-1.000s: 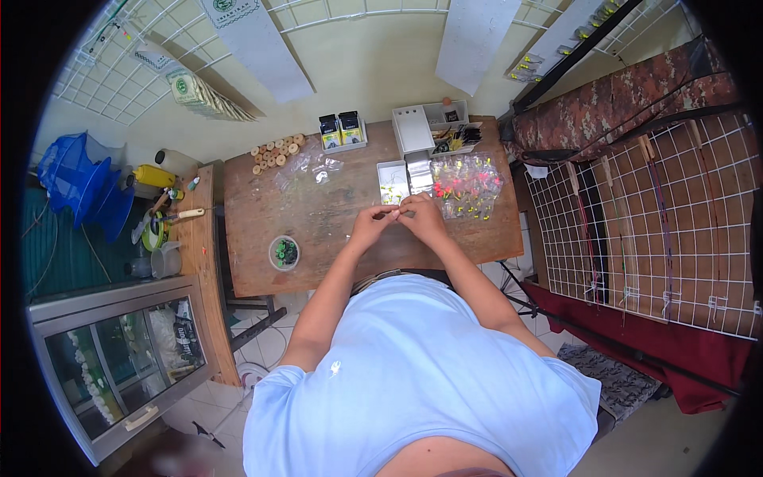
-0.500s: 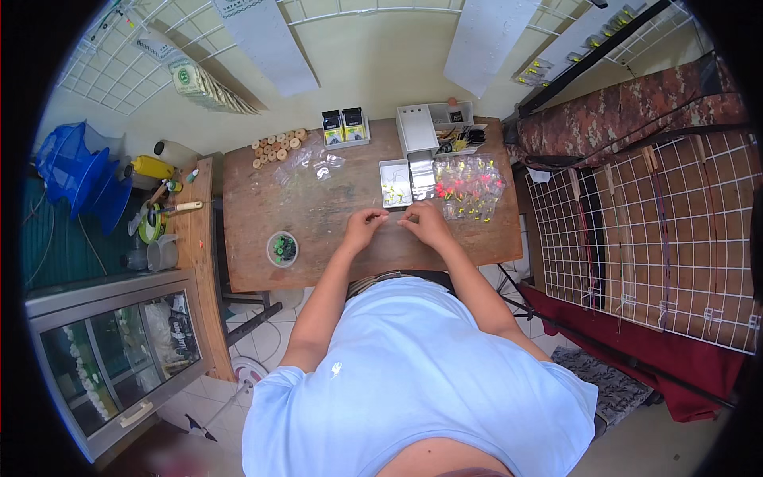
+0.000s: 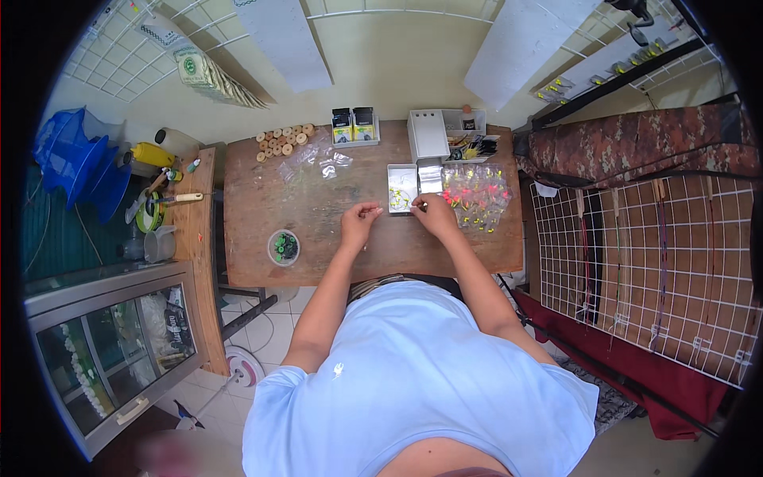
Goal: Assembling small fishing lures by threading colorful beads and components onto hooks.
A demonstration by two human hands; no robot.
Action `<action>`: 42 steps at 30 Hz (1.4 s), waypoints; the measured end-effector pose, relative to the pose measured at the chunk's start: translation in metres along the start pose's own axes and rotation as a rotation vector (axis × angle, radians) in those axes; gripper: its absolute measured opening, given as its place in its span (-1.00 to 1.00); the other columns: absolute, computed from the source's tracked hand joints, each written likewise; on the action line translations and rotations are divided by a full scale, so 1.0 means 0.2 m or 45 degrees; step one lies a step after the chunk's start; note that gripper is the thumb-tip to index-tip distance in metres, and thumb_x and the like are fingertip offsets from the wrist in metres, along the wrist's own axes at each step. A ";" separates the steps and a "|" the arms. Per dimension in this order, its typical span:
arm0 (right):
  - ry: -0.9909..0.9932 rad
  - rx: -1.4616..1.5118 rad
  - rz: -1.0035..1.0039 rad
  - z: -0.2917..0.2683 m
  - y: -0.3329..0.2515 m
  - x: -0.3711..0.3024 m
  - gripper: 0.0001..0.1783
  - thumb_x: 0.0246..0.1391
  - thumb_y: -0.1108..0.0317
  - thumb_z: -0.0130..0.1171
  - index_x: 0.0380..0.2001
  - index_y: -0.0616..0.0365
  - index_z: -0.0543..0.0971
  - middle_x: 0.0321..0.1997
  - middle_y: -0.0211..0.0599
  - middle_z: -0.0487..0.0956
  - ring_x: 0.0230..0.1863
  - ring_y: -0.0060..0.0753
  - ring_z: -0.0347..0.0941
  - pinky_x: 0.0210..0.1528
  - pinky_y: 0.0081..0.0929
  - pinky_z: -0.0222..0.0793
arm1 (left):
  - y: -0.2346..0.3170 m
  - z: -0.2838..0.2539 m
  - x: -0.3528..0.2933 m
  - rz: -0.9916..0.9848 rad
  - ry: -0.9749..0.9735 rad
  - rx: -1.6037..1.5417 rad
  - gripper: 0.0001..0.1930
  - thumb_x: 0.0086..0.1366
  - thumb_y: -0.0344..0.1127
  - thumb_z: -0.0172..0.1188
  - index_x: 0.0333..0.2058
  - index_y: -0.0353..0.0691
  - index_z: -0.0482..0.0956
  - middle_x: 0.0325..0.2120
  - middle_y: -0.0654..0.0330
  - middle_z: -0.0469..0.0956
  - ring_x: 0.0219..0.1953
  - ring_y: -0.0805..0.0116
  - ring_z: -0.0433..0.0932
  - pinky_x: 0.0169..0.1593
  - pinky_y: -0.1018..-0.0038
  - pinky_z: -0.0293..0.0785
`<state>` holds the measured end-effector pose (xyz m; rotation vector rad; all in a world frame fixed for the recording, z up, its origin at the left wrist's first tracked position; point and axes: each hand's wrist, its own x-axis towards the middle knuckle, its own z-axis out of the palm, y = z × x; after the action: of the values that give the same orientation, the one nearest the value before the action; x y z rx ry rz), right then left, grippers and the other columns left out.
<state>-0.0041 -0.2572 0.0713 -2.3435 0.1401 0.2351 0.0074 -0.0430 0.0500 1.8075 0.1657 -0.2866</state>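
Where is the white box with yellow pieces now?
In the head view, the box is on the table, right of its middle, by the right hand and left of the clear bags.

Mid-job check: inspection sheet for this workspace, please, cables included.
Surface: brown wooden table.
Job's things: white tray holding small yellow pieces; clear packets with pink and yellow pieces to its right.
Clutter: wooden discs and loose clear bags at back left; cup of green and dark pieces at front left.
Hands: left hand just left of the tray, right hand at its near right corner, both with fingers bent; anything held is too small to tell.
Cables: a thin curved line on the floor at left, perhaps a cord.
Surroundings: wire grid and camouflage-patterned bag at right; blue netting and glass-fronted cabinet at left.
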 end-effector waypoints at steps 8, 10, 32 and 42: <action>-0.015 -0.318 -0.124 0.12 -0.11 0.30 -0.81 -0.04 0.24 0.18 -0.39 0.06 0.66 -0.34 -0.16 0.59 -0.28 -0.10 0.53 -0.22 -0.25 0.45 | 0.00 -0.03 0.00 -0.037 -0.026 -0.086 -0.80 0.15 -0.34 0.30 -0.26 -0.29 0.66 -0.44 0.26 0.64 -0.43 0.62 0.50 -0.30 0.64 0.41; -0.005 -0.383 -0.100 0.18 -0.10 0.35 -0.81 -0.09 0.23 0.19 -0.44 0.06 0.67 -0.35 -0.17 0.61 -0.31 -0.10 0.55 -0.25 -0.23 0.46 | 0.00 -0.04 0.00 -0.053 -0.018 -0.118 -0.80 0.15 -0.34 0.30 -0.26 -0.29 0.66 -0.45 0.27 0.63 -0.43 0.62 0.50 -0.30 0.65 0.41; -0.137 1.312 0.404 -0.07 -0.01 0.12 -0.87 0.02 0.40 0.19 -0.35 0.21 0.58 -0.43 -0.39 0.57 -0.53 -0.67 0.35 -0.53 -0.67 0.21 | 0.04 0.01 0.05 -0.053 -0.141 -0.045 -0.78 0.15 -0.28 0.31 -0.29 -0.30 0.65 -0.46 0.26 0.62 -0.45 0.59 0.48 -0.35 0.63 0.40; -0.184 1.029 0.154 -0.05 -0.14 -0.07 -0.80 -0.02 0.37 0.29 -0.31 0.24 0.62 -0.42 -0.38 0.62 -0.44 -0.68 0.41 -0.39 -0.68 0.32 | 0.10 0.00 -0.01 -0.246 -0.318 -0.226 -0.77 0.16 -0.23 0.32 -0.28 -0.25 0.63 -0.48 0.37 0.55 -0.50 0.65 0.39 -0.46 0.68 0.30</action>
<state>-0.0119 -0.2438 0.1014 -1.5124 0.2519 0.3321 0.0117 -0.0482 0.0690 1.5666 0.1838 -0.6126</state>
